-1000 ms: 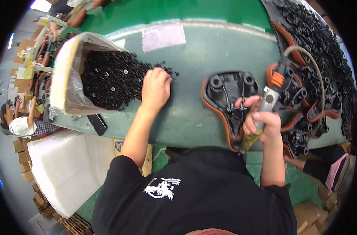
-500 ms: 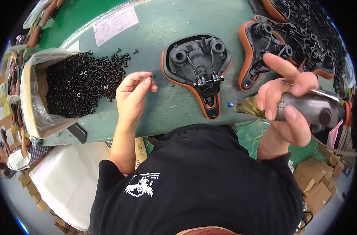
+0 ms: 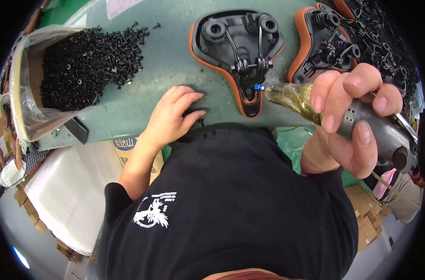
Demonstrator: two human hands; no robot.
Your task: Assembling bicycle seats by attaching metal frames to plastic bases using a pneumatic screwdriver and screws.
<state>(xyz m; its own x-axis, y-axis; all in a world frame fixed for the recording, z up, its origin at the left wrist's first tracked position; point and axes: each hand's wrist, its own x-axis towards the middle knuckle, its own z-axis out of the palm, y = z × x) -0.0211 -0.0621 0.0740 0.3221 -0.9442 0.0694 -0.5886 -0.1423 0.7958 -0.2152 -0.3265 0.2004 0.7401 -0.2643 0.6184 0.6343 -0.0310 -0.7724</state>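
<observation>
An upside-down bicycle saddle (image 3: 208, 49), black underneath with an orange-brown edge, lies ahead of me with its narrow nose toward me. In my right hand (image 3: 350, 112) is a grey power screwdriver (image 3: 382, 128), its front wrapped in yellowish clear tape. The blue bit tip (image 3: 258, 87) points left at the saddle's nose; contact cannot be told. My left hand (image 3: 172, 116) rests at the table's near edge, left of the saddle. Its thumb and forefinger are apart, and nothing shows between them. A small dark screw-like piece (image 3: 201, 122) is just beyond the thumb.
A plastic-lined box (image 3: 18, 88) lies at the left, with a heap of black screws (image 3: 88, 65) spilling onto the green table (image 3: 168, 58). A flat black object (image 3: 76, 130) is at the near edge. More upturned saddles (image 3: 305, 46) crowd the right, beside piled black metal parts (image 3: 385, 51).
My left hand has gone from pinching a small screw in the air to resting near the table edge, fingers apart. The screwdriver's tip has come left to the saddle's nose. The view has shifted.
</observation>
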